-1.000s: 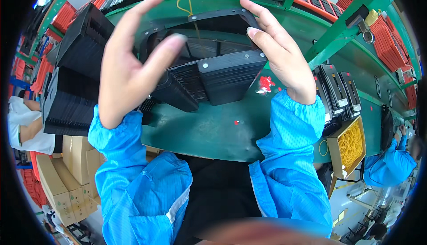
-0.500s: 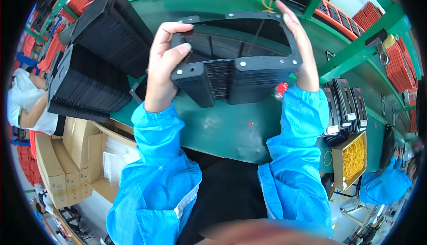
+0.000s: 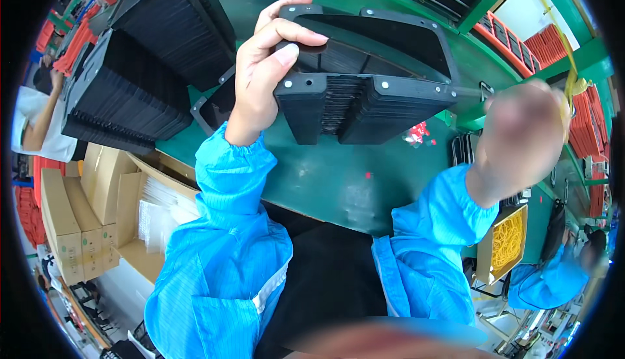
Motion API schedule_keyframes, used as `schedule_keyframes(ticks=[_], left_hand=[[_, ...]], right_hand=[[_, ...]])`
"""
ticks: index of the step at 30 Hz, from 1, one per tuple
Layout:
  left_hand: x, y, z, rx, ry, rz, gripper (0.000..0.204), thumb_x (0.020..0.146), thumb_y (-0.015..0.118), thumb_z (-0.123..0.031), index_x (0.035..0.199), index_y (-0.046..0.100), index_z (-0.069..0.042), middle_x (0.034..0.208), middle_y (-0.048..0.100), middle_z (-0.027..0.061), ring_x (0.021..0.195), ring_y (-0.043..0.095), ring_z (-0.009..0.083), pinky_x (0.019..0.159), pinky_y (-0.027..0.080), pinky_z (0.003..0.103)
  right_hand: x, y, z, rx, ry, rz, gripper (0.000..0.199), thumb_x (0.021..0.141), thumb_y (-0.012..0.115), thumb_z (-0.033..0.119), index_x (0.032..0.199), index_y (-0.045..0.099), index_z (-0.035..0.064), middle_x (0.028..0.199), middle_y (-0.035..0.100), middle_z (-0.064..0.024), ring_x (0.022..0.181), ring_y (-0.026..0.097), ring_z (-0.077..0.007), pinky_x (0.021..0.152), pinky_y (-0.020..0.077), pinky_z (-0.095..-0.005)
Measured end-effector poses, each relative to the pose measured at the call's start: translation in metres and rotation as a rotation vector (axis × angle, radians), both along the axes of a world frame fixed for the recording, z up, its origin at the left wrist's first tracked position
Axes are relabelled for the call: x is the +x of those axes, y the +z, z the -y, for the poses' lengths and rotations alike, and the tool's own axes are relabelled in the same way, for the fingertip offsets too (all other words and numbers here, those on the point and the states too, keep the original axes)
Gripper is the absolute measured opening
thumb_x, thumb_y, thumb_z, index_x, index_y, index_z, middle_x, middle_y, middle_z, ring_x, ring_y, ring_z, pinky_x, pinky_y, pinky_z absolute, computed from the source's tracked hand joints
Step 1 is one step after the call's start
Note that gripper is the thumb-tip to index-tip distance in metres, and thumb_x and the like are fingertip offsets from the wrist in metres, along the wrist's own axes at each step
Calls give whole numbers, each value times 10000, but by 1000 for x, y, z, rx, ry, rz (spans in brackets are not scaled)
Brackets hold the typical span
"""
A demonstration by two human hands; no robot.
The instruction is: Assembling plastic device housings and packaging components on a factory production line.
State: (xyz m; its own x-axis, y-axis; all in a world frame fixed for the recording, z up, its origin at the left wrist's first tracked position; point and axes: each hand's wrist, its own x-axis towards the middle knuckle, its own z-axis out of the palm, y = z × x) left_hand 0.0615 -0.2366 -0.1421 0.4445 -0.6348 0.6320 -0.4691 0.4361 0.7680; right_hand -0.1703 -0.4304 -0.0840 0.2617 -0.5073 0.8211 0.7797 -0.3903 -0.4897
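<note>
A stack of black frame-like panels stands on the green table in front of me, with a glossy dark sheet on top and small round silvery dots at its corners. My left hand grips the stack's left end, thumb and fingertips pressing on the glossy top. Off to the right of the stack, my right hand is raised and smeared by motion, so its fingers cannot be made out. A thin yellow band runs from the top edge down to that hand; whether the fingers hold it is unclear.
Taller stacks of black panels stand at the left. Below them is an opened cardboard box with white sheets. A carton of yellow rubber bands sits at the right, near a green post. Red bits lie behind the stack's right side.
My right hand has left the stack's right end and swung right and down. The yellow band has shifted from behind the stack to the upper right. My left hand stays on the stack.
</note>
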Motion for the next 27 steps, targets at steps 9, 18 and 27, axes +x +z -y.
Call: schedule_keyframes(ticks=[9, 18, 27], left_hand=[[11, -4, -1, -19, -54, 208, 707, 681, 820, -513, 1187, 693, -36, 1361, 523, 135, 1349, 472, 298, 1097, 410, 423], [9, 0, 6, -65, -64, 4, 698, 767, 802, -439, 1309, 614, -42, 1237, 589, 108, 1165, 603, 246, 1040, 458, 387], [44, -25, -24, -172, 138, -556, 280, 972, 660, -196, 1184, 687, -14, 1079, 669, 59, 934, 623, 133, 799, 494, 269]], right_hand=[[18, 5, -37, -558, 317, -582, 237, 1005, 620, 194, 957, 641, -38, 1102, 692, -295, 915, 740, -394, 857, 607, -563], [24, -15, -50, -248, 360, -452, 344, 1079, 491, 308, 976, 618, 5, 1160, 651, -234, 1074, 688, -451, 908, 582, -595], [14, -10, 3, -143, 290, -44, 337, 1115, 379, 294, 1155, 538, -1, 1233, 603, -254, 1139, 636, -530, 1012, 534, -614]])
